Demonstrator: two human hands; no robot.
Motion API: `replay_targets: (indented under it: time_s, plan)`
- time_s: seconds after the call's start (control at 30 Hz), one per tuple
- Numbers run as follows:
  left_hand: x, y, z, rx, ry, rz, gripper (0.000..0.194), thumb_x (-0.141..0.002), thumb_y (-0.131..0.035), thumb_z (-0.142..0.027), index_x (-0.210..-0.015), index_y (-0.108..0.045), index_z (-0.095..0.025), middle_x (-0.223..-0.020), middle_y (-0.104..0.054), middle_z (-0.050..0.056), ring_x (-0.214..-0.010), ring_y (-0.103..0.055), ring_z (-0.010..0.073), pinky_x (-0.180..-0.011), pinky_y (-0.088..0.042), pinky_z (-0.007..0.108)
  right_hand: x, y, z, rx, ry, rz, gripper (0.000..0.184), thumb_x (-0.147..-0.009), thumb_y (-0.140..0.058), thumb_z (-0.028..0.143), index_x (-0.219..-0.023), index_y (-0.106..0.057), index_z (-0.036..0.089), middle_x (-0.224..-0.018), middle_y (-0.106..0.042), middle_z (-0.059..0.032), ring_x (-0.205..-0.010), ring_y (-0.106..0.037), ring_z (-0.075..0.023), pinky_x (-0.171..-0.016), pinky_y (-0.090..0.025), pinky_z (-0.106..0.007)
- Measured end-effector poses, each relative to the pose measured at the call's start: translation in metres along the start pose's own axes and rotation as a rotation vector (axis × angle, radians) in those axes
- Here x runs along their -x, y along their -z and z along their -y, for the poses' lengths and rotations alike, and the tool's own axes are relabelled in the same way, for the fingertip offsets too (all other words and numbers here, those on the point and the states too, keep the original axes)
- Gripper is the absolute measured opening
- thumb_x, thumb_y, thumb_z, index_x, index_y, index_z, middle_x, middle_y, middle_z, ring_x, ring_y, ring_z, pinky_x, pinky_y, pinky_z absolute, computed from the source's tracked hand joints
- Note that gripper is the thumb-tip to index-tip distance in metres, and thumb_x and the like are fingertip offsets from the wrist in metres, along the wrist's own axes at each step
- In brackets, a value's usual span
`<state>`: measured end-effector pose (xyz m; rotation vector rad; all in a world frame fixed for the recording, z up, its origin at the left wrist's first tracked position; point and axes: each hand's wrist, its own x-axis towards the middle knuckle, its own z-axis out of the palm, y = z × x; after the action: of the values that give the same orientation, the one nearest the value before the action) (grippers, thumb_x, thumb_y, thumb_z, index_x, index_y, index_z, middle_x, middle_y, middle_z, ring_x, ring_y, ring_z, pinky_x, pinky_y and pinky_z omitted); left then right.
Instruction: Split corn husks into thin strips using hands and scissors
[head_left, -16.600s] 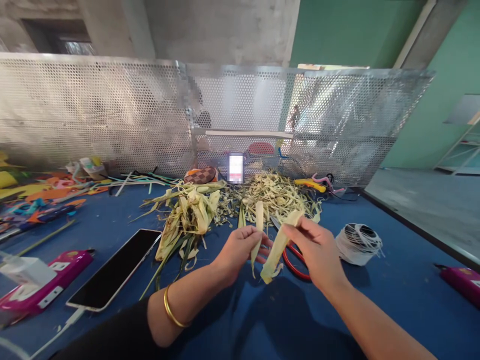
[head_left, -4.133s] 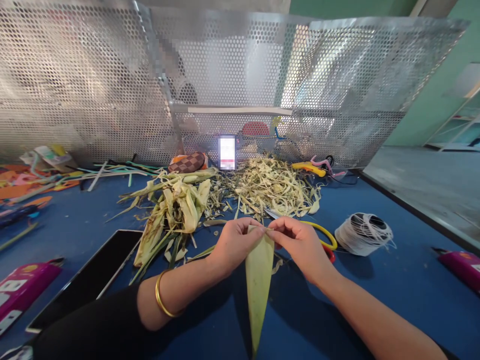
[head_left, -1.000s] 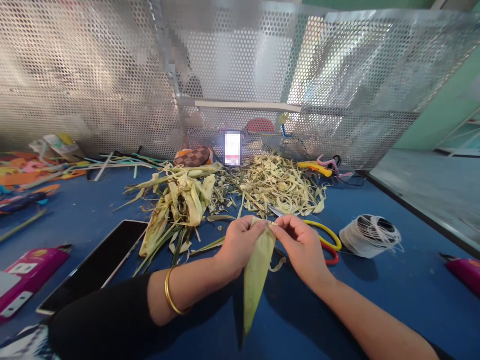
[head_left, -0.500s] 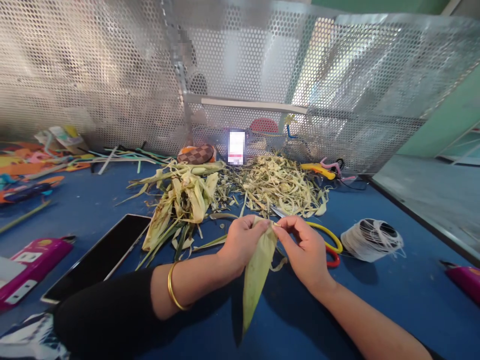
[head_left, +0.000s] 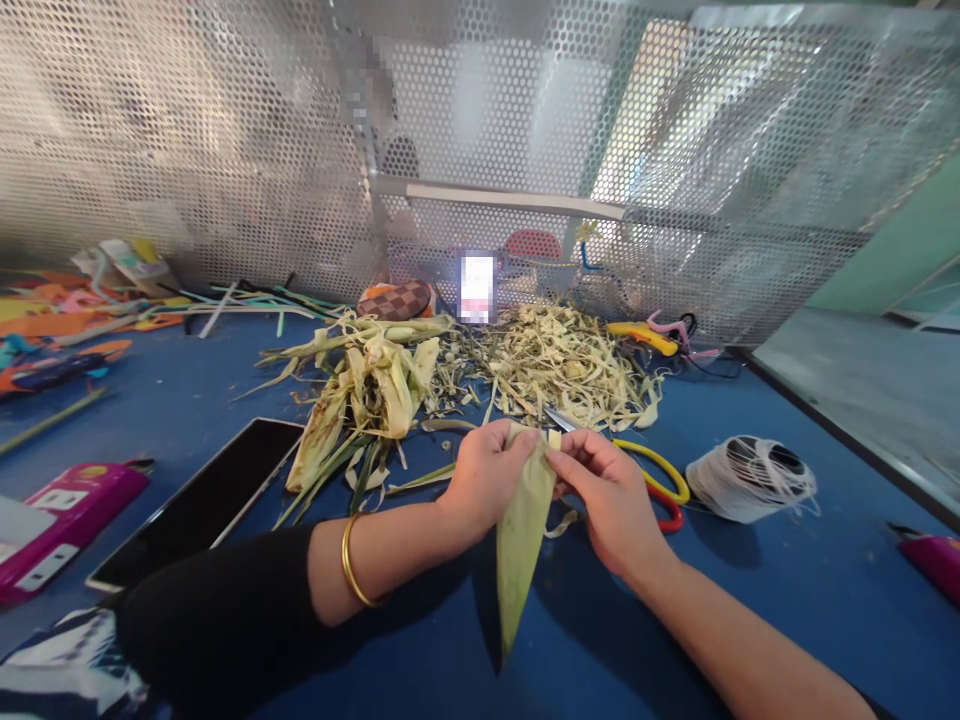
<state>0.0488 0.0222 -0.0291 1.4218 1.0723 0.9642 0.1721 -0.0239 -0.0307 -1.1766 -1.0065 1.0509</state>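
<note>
A pale green corn husk [head_left: 523,540] hangs point-down between my hands over the blue table. My left hand [head_left: 486,478] is closed on its upper left edge, thumb on the front. My right hand [head_left: 606,495] pinches the upper right edge between thumb and fingers, where a short pale end sticks up. Scissors [head_left: 656,468] with yellow and red handles lie just beyond my right hand, partly hidden by it. Behind my left hand rests a bunch of whole husks [head_left: 386,385], and a heap of shredded husk strips [head_left: 577,365] spreads behind both hands.
A spool of white string [head_left: 750,478] stands at the right. On the left lie a dark-screened phone [head_left: 202,500] and a magenta tool [head_left: 75,520]. A perforated metal screen [head_left: 495,130] closes off the back, with a lit phone [head_left: 477,288] before it.
My right fingers have shifted on the husk's top edge, and a short pale end now shows above them. The husk hangs slightly farther right. The view has tilted a little.
</note>
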Motion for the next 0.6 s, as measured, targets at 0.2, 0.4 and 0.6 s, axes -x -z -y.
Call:
replay_targets:
  time_s: [0.2, 0.4, 0.6]
  plan:
    - [0.0036, -0.0025, -0.0020, 0.083, 0.090, 0.011, 0.029, -0.076, -0.054, -0.043, -0.061, -0.046, -0.018, -0.052, -0.044, -0.005, -0.047, -0.038, 0.0083, -0.045, -0.028, 0.021, 0.0026, 0.0005, -0.0005, 0.267, 0.210, -0.051, 0.019, -0.077, -0.065, 0.033, -0.068, -0.053, 0.021, -0.061, -0.048, 0.0046, -0.054, -0.046, -0.0107, -0.052, -0.042, -0.024]
    - [0.0011, -0.0015, -0.0002, 0.108, 0.078, -0.026, 0.028, -0.076, -0.054, -0.041, -0.062, -0.047, -0.018, -0.053, -0.044, -0.005, -0.048, -0.040, 0.0084, -0.046, -0.030, 0.020, 0.0032, -0.0032, 0.0025, 0.031, -0.030, 0.060, 0.025, -0.069, -0.072, 0.040, -0.069, -0.057, 0.020, -0.062, -0.053, 0.0033, -0.057, -0.051, -0.0119, -0.053, -0.046, -0.024]
    - [-0.0008, -0.0009, 0.0011, 0.078, 0.033, -0.030, 0.027, -0.078, -0.053, -0.041, -0.064, -0.049, -0.018, -0.055, -0.048, -0.004, -0.051, -0.044, 0.0093, -0.047, -0.033, 0.020, 0.0033, -0.0044, 0.0022, -0.077, -0.091, 0.009, 0.027, -0.062, -0.076, 0.037, -0.060, -0.056, 0.019, -0.055, -0.052, 0.0044, -0.051, -0.049, -0.0101, -0.047, -0.043, -0.022]
